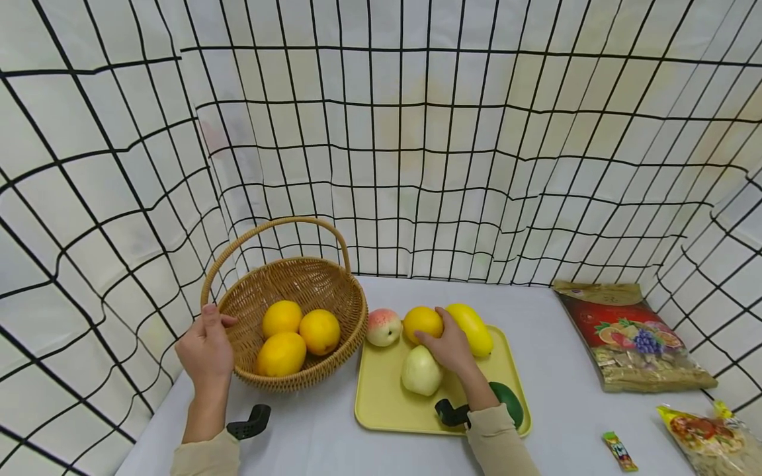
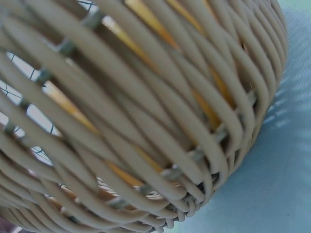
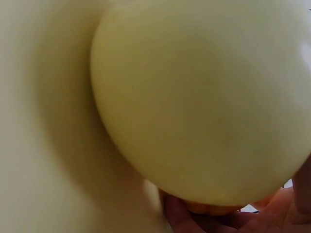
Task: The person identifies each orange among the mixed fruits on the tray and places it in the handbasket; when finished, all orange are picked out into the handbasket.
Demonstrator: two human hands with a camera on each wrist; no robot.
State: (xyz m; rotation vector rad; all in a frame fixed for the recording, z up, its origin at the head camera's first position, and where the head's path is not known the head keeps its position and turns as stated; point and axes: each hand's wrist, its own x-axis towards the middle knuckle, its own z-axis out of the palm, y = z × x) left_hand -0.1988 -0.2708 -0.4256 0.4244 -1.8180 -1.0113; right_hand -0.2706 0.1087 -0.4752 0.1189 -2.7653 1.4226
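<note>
My left hand (image 1: pixel 208 347) grips the left rim of a wicker basket (image 1: pixel 343 291), where its arched handle (image 1: pixel 286 221) joins. Inside the basket lie three orange-yellow fruits (image 1: pixel 282 354). The basket's woven side (image 2: pixel 146 97) fills most of the left wrist view. On a yellow tray (image 1: pixel 405 420), my right hand (image 1: pixel 450 347) holds an orange (image 1: pixel 421 322) between thumb and fingers. Just in front of that orange sits a pale pear (image 1: pixel 421 371), which looms large in the right wrist view and hides most of the orange (image 3: pixel 209 208).
The tray also bears a peach (image 1: pixel 383 327), a long yellow fruit (image 1: pixel 471 329) and a dark green fruit (image 1: pixel 507 402) partly behind the right forearm. At right lie a red-gold bag (image 1: pixel 637 340), a small wrapped snack (image 1: pixel 620 451) and another packet (image 1: pixel 714 439). Gridded walls (image 1: pixel 387 132) enclose the table.
</note>
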